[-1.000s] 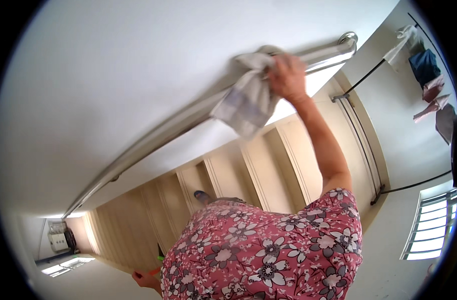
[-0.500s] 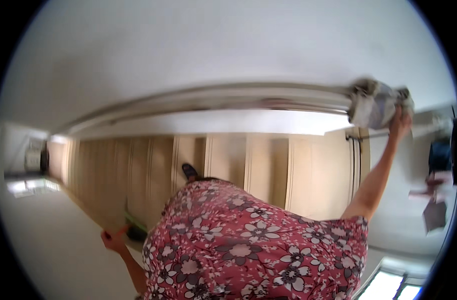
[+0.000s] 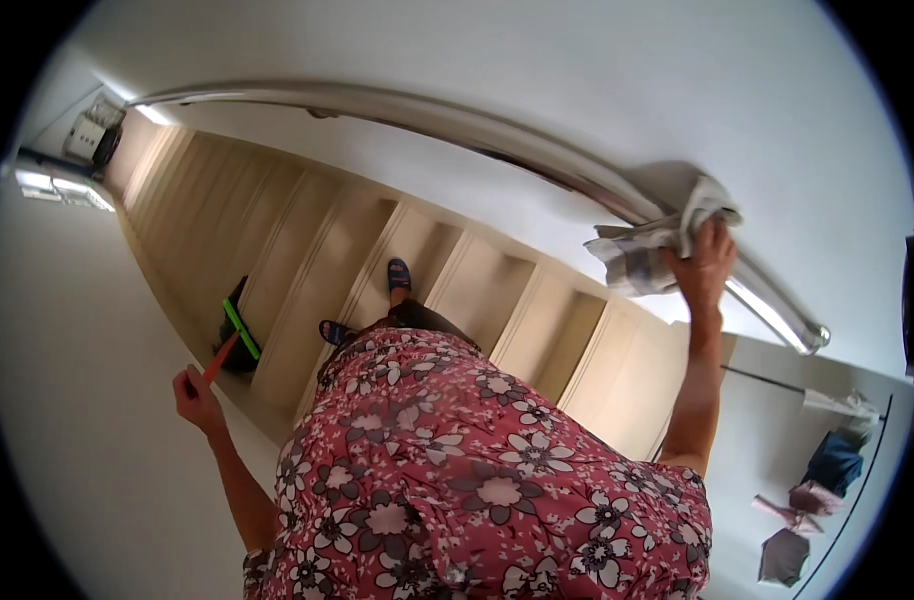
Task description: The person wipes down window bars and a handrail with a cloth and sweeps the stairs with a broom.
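My right hand [image 3: 705, 262] is closed round a crumpled pale grey patterned cloth [image 3: 632, 262], wrapped over the shiny metal handrail [image 3: 777, 315] on the wall. Past my hand, the rail's rounded end sticks out to the right. At lower left, my left hand [image 3: 198, 398] grips the orange-red handle of a broom [image 3: 242, 328]. Its bright green head and dark bristles rest against the stairs by the left wall.
Beige stairs [image 3: 312, 230] run across below me, with my blue sandals [image 3: 399, 274] on them. White walls flank both sides. Several cloths, among them a dark blue one [image 3: 833, 458], hang at the right. A white box [image 3: 85, 137] stands at the far left.
My right hand and the cloth have moved left along the handrail, baring its right end. The view has tilted, and the broom in my left hand now shows clearly.
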Demonstrator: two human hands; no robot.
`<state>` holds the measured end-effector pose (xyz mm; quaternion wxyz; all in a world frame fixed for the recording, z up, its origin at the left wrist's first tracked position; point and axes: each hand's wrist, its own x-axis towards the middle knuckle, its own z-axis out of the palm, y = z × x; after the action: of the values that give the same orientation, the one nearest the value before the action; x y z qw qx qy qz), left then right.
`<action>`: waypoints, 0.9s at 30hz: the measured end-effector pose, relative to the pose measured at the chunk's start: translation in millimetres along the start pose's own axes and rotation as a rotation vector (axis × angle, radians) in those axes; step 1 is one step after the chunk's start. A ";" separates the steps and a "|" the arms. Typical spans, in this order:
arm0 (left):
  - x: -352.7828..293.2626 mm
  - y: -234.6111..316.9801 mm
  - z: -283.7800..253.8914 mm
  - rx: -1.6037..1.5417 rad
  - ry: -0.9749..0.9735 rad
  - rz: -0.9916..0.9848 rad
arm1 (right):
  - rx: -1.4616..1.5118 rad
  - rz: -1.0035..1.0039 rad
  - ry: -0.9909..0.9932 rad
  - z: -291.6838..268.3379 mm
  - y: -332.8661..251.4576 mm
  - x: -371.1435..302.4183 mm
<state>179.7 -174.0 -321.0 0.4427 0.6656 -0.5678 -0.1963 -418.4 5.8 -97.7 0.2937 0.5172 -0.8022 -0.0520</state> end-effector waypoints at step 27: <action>-98.3 388.3 159.6 -0.351 -0.694 0.499 | -0.267 0.672 -0.312 134.0 266.0 -139.8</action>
<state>-195.5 -126.8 -114.0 0.3662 0.3182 -0.7836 -0.3882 -660.5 218.7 -163.3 0.2334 0.1691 -0.9480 -0.1348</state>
